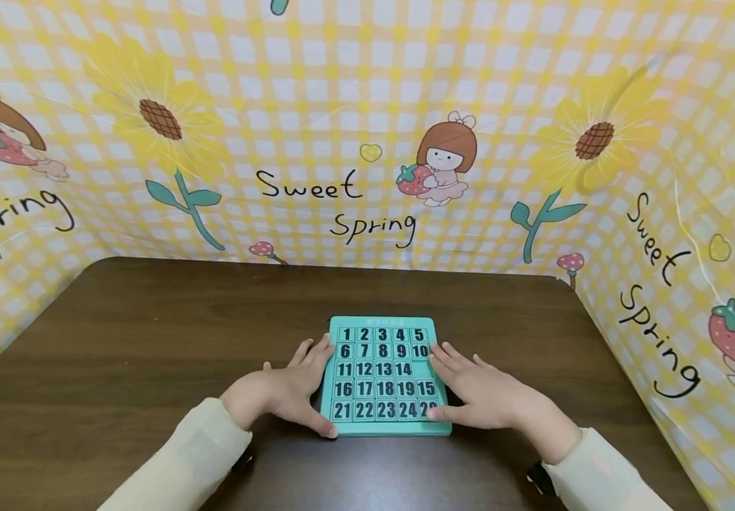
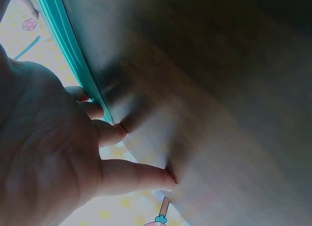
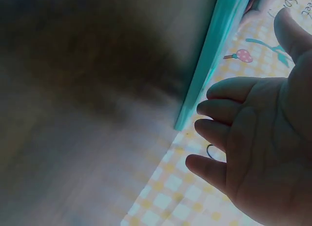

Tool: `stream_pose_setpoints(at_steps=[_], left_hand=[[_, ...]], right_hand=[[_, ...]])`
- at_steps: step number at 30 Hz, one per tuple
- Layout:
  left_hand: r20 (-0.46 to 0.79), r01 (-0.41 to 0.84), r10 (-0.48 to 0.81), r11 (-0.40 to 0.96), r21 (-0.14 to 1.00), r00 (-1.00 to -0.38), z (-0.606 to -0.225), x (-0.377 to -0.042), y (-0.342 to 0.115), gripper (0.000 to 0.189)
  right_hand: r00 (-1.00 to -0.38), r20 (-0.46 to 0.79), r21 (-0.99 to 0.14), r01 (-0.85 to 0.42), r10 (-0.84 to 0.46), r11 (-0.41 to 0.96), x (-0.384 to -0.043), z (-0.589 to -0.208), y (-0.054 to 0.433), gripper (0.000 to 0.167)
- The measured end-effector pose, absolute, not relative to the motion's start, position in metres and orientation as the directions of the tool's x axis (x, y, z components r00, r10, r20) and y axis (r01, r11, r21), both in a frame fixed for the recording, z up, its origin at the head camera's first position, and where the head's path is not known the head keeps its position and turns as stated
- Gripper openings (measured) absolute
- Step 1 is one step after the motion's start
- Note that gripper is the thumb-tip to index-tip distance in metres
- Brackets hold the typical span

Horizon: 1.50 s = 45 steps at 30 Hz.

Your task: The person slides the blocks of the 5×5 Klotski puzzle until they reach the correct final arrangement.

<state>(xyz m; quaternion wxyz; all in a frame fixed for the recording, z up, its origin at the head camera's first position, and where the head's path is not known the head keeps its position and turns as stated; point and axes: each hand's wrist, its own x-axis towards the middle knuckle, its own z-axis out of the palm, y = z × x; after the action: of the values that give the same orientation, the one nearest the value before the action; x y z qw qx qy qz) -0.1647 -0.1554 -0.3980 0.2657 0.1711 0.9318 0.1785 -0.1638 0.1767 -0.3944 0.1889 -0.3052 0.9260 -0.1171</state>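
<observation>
A teal number slide puzzle (image 1: 380, 429) lies flat on the brown table. Tiles 1 to 14 run in order over its top three rows, and the gap is at the right end of the third row. Tile 15 (image 1: 426, 388) sits just below the gap, after 16 to 19. My left hand (image 1: 287, 390) rests along the left side, straight fingers at the edge, thumb at the near corner. On the right side, my right hand (image 1: 485, 392) touches the frame with extended fingers; its thumb partly covers tile 20 (image 1: 426, 409). The left wrist view shows the puzzle's side (image 2: 73, 55) beside the fingers.
The dark wooden table (image 1: 169, 341) extends around the puzzle. A yellow checked cloth (image 1: 316, 92) with flowers and "Sweet Spring" lettering stands behind and along both sides of the table. Pale sleeves (image 1: 182, 454) cover both forearms.
</observation>
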Motion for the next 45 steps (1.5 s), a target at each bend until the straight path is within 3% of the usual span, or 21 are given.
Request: stream_pose_setpoints(at_steps=[15,45], left_hand=[[-0.437,0.217,0.409,0.879,0.426,-0.801,-0.398,-0.164,-0.154,0.136],[-0.441,0.212,0.406,0.88,0.426,-0.801,-0.401,-0.167,-0.155,0.136]], right_hand=[[-0.736,-0.265,-0.322,-0.542,-0.623,0.776,-0.122,-0.392,0.181,0.094],[-0.753,-0.272,-0.286,-0.531,-0.599,0.798,-0.145,-0.399,0.174,0.094]])
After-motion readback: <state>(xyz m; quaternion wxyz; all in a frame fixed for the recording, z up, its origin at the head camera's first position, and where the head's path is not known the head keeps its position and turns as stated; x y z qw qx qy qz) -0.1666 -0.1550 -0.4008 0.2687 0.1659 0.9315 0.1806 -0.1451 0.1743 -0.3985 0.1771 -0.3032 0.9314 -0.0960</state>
